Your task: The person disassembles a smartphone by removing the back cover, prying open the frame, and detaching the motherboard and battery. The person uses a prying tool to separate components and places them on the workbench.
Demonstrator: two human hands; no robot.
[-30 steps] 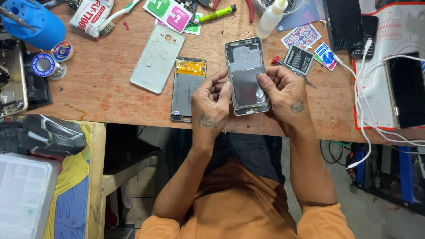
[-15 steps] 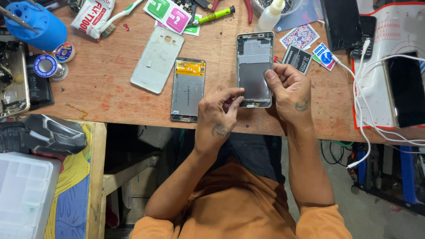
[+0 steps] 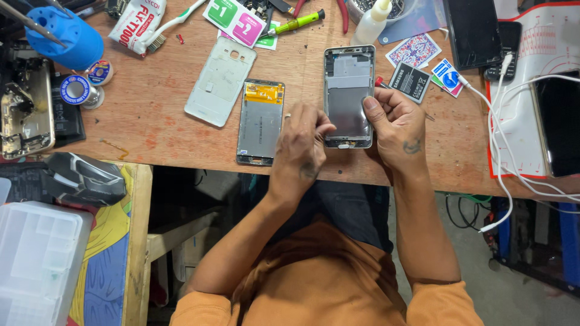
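Note:
A silver phone frame [image 3: 348, 90] lies flat on the wooden table [image 3: 151, 115], its grey inner plate facing up. My right hand [image 3: 396, 127] grips its right edge, thumb pressed on the plate. My left hand [image 3: 302, 145] sits at the frame's lower left with fingers curled, the fingertips pinching that edge. Just left of my left hand lies a display panel [image 3: 260, 124] face down, with an orange flex strip at its top. A white back cover [image 3: 220, 81] rests further left.
A phone battery [image 3: 412, 81], stickers and a white bottle [image 3: 370, 24] lie behind the frame. A dark tablet [image 3: 474, 30], phones and white cables [image 3: 513, 151] fill the right. At left are a blue holder [image 3: 63, 39], solder reels, a toothbrush and a clear plastic box [image 3: 36, 259].
The phone frame has slid away from the table's front edge, farther up the table. My left hand came off the top of it and now sits at its lower left edge.

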